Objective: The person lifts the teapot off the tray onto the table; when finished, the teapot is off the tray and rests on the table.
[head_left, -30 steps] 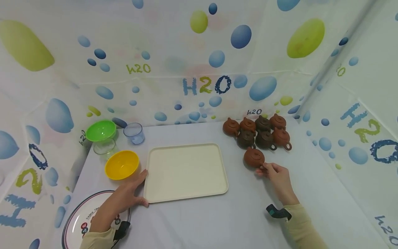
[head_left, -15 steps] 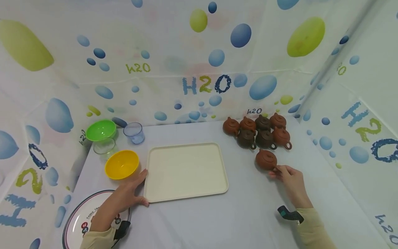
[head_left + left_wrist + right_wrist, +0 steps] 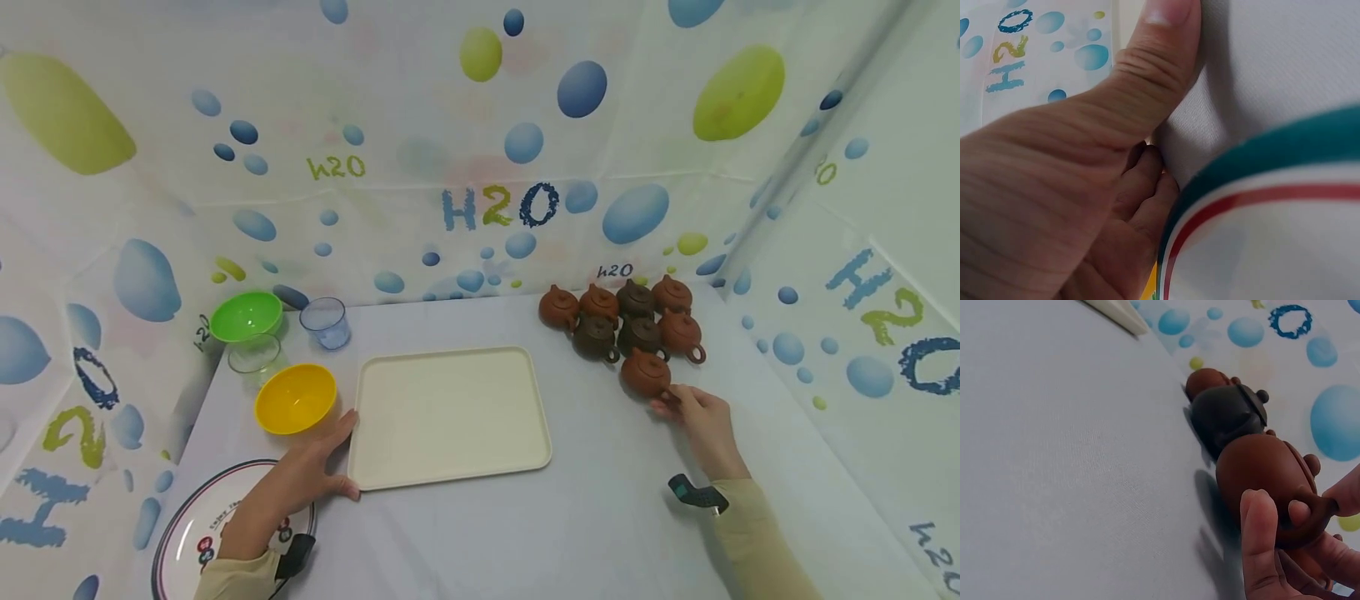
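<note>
My right hand (image 3: pixel 703 427) pinches the loop handle of a reddish-brown clay teapot (image 3: pixel 645 372), a finger passing through the loop in the right wrist view. This teapot (image 3: pixel 1263 472) stands in front of a dark brown teapot (image 3: pixel 642 335) and overlaps it in the head view. Behind are several more small teapots, including a dark one (image 3: pixel 596 337) and a red-brown one (image 3: pixel 679 333), bunched in rows. My left hand (image 3: pixel 303 467) lies at the left edge of a cream rectangular tray (image 3: pixel 450 417), thumb and fingers spread along that side and touching it.
Left of the tray stand a yellow bowl (image 3: pixel 296 398), a green bowl (image 3: pixel 246 317), a clear glass bowl (image 3: pixel 253 357) and a bluish glass cup (image 3: pixel 327 323). A white plate with a striped rim (image 3: pixel 180 542) lies under the left forearm. Printed cloth walls enclose the table.
My right hand has carried the teapot to the right, then slightly back towards the other teapots. The left hand has stayed at the tray's edge.
</note>
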A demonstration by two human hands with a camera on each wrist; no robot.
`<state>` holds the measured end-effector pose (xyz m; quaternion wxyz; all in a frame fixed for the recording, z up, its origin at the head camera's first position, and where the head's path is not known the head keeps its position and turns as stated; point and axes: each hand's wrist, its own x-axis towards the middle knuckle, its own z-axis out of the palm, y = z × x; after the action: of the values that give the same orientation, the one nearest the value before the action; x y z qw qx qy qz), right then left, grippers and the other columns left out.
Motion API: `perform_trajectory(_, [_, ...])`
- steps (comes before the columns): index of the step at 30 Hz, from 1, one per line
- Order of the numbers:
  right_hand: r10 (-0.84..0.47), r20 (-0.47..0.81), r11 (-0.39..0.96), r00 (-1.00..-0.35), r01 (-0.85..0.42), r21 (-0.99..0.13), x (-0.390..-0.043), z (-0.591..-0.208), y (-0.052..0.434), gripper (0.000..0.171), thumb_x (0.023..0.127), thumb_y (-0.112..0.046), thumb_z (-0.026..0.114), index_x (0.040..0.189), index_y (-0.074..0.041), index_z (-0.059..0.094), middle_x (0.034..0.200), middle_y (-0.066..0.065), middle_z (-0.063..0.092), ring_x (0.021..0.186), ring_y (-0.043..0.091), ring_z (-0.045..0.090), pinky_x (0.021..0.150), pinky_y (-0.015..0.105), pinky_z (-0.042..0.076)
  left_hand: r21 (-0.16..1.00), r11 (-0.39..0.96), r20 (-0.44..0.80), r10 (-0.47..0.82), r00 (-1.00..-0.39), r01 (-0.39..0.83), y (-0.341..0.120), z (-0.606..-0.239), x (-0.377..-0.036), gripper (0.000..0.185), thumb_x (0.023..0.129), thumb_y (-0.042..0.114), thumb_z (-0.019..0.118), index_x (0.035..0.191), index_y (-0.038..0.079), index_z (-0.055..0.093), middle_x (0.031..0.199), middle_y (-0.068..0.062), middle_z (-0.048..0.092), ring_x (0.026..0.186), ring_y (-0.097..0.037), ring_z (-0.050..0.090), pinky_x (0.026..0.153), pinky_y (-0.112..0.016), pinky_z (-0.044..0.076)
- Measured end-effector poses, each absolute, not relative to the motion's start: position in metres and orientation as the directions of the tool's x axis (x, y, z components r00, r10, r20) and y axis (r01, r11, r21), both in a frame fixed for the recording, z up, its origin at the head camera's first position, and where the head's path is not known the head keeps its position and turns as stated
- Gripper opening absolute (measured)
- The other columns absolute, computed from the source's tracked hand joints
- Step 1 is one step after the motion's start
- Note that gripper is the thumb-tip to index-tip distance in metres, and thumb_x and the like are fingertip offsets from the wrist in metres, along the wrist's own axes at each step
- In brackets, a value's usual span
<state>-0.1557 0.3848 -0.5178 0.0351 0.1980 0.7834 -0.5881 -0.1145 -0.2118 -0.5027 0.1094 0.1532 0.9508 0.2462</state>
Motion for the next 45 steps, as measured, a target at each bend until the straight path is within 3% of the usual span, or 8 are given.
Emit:
perform_trajectory(13, [0.198, -0.307, 0.205, -0.931, 0.346, -0.915, -0.167, -0.525, 0.387, 0.057, 0.115, -0.036, 0.044, 0.148, 0.009, 0.052, 0.096, -0.018, 0.076, 0.09, -0.005, 0.076, 0.084, 0.004, 0.056, 0.508, 0.829, -0.141, 0.35, -0.926, 0.235, -0.212, -0.503, -0.113, 0.123, 0.063, 0.037, 0.1, 0.162, -0.004, 0.039, 0.166, -0.03, 0.042, 0.149, -0.053, 0.046, 0.118, -0.066, 0.045])
perform_trajectory(20, [0.12, -0.33, 0.295, -0.936, 0.351, -0.889, -0.172, -0.523, 0.389, 0.059, 0.115, -0.041, 0.044, 0.148, 0.007, 0.053, 0.106, -0.009, 0.078, 0.095, -0.002, 0.077, 0.087, 0.007, 0.058, 0.496, 0.835, -0.131, 0.342, -0.93, 0.237, -0.217, -0.502, -0.115, 0.123, 0.064, 0.037, 0.101, 0.162, -0.005, 0.039, 0.164, -0.029, 0.044, 0.149, -0.051, 0.048, 0.118, -0.065, 0.046])
perform_trajectory(35, [0.121, -0.308, 0.291, -0.944, 0.33, -0.898, -0.169, -0.519, 0.39, 0.057, 0.115, -0.038, 0.045, 0.145, 0.009, 0.054, 0.11, -0.007, 0.074, 0.094, -0.002, 0.076, 0.087, 0.015, 0.063, 0.504, 0.828, -0.136, 0.358, -0.924, 0.247, -0.215, -0.502, -0.117, 0.123, 0.064, 0.037, 0.1, 0.162, -0.005, 0.039, 0.166, -0.029, 0.043, 0.15, -0.051, 0.047, 0.118, -0.065, 0.046])
perform_trajectory(40, [0.147, -0.319, 0.331, -0.936, 0.35, -0.876, -0.17, -0.516, 0.387, 0.059, 0.114, -0.043, 0.046, 0.146, 0.005, 0.055, 0.118, 0.002, 0.075, 0.094, -0.001, 0.076, 0.087, 0.014, 0.063, 0.497, 0.832, -0.142, 0.359, -0.923, 0.247, -0.216, -0.5, -0.119, 0.123, 0.065, 0.037, 0.1, 0.162, -0.006, 0.037, 0.166, -0.029, 0.042, 0.15, -0.051, 0.046, 0.119, -0.065, 0.044])
perform_trajectory(45, [0.189, -0.304, 0.357, -0.934, 0.354, -0.865, -0.17, -0.514, 0.383, 0.06, 0.113, -0.046, 0.047, 0.149, 0.002, 0.053, 0.135, 0.019, 0.07, 0.093, -0.001, 0.075, 0.085, 0.013, 0.063, 0.482, 0.836, -0.146, 0.372, -0.917, 0.263, -0.219, -0.497, -0.12, 0.123, 0.066, 0.038, 0.1, 0.161, -0.009, 0.037, 0.165, -0.031, 0.041, 0.15, -0.053, 0.046, 0.119, -0.066, 0.044])
